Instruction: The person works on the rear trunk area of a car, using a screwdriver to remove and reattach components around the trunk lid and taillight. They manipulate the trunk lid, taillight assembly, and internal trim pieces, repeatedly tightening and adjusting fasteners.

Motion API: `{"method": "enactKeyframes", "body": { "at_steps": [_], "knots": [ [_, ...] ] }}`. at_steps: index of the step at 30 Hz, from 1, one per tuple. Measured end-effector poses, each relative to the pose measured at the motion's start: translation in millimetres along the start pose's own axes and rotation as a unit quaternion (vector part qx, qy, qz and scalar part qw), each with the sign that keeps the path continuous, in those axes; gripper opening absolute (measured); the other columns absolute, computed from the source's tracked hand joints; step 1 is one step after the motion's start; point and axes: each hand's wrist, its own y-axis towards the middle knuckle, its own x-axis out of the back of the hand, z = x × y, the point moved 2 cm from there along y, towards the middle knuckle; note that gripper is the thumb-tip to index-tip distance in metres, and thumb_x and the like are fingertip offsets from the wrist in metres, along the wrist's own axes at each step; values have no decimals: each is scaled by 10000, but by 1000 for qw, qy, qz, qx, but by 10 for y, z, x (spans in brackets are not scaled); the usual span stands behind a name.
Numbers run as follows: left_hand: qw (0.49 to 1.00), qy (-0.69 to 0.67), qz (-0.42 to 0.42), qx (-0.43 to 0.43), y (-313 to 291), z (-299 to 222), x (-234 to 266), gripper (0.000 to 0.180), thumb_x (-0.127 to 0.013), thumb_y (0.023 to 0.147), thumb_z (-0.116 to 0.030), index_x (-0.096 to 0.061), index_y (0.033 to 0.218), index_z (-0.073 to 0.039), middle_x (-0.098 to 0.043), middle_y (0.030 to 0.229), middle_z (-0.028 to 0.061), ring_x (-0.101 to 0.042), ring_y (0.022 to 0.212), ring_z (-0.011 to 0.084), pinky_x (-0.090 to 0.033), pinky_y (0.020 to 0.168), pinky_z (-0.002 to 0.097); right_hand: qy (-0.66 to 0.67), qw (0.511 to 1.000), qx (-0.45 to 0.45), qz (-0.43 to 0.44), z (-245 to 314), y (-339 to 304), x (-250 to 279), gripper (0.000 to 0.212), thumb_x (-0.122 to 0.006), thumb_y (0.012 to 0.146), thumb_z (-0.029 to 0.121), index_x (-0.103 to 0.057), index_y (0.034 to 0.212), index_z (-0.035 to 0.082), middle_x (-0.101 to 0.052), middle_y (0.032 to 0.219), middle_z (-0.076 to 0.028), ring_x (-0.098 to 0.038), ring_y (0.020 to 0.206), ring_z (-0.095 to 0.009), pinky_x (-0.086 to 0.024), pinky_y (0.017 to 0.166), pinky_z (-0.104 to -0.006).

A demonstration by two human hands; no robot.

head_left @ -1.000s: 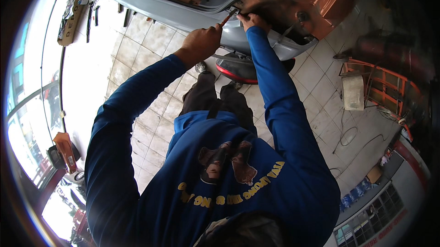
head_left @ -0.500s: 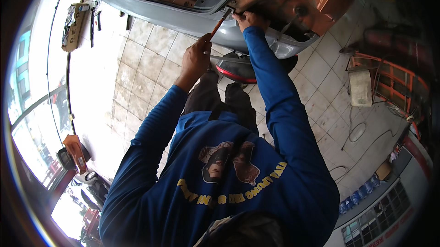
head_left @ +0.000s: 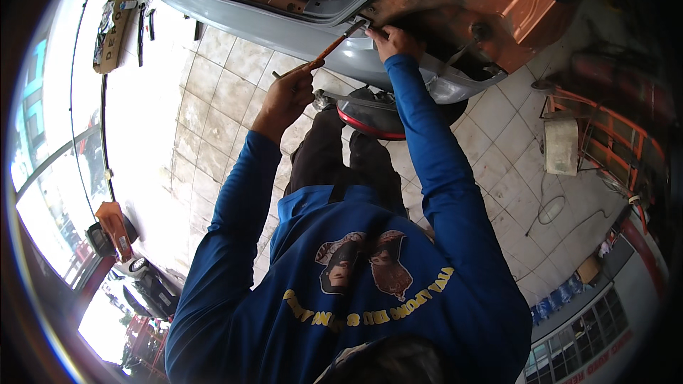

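Note:
My left hand (head_left: 286, 99) grips a long slim tool (head_left: 329, 51) with an orange-brown shaft; its back end sticks out past my fist. The tool's far end meets a small pale metal piece (head_left: 361, 21) at the upper edge of the grey car bumper (head_left: 284, 37). Close beside that piece, my right hand (head_left: 397, 44) rests on the bumper edge with its fingers bent in. What its fingertips hold, if anything, is hidden. Behind the bumper lies the bare orange-brown body panel (head_left: 427, 0) of the car.
Under the bumper, by my legs, is a dark rounded object (head_left: 370, 124) with a red edge. A long cardboard box (head_left: 114, 35) and black strips (head_left: 141, 32) lie at the far left. To the right stands an orange metal frame (head_left: 605, 121), with a thin cable (head_left: 548, 209) on the tiles.
My left hand has moved left and a little nearer, and the tool slants lower, its back end now showing. My right hand stays at the bumper edge. The view has shifted slightly.

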Motion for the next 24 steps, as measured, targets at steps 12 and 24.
{"method": "enactKeyframes", "body": {
  "at_steps": [12, 24],
  "knots": [
    [832, 510, -134, -173, -30, 158, -233, 442, -641, 973, -140, -570, 1387, -3, -590, 757, 9, -564, 598, 144, -449, 536, 305, 27, 995, -71, 64, 21, 51, 61, 550, -644, 854, 711, -794, 993, 201, -757, 857, -62, -712, 800, -289, -523, 775, -437],
    [650, 676, -108, -331, -308, 169, -443, 385, -605, 997, -99, -596, 1378, -44, -699, 907, 104, -682, 726, 234, -516, 622, 360, 18, 997, -61, 45, -77, 111, -23, 603, -660, 821, 741, -798, 1051, 202, -769, 890, -60, -723, 829, -273, -535, 812, -410]
  ]
}}
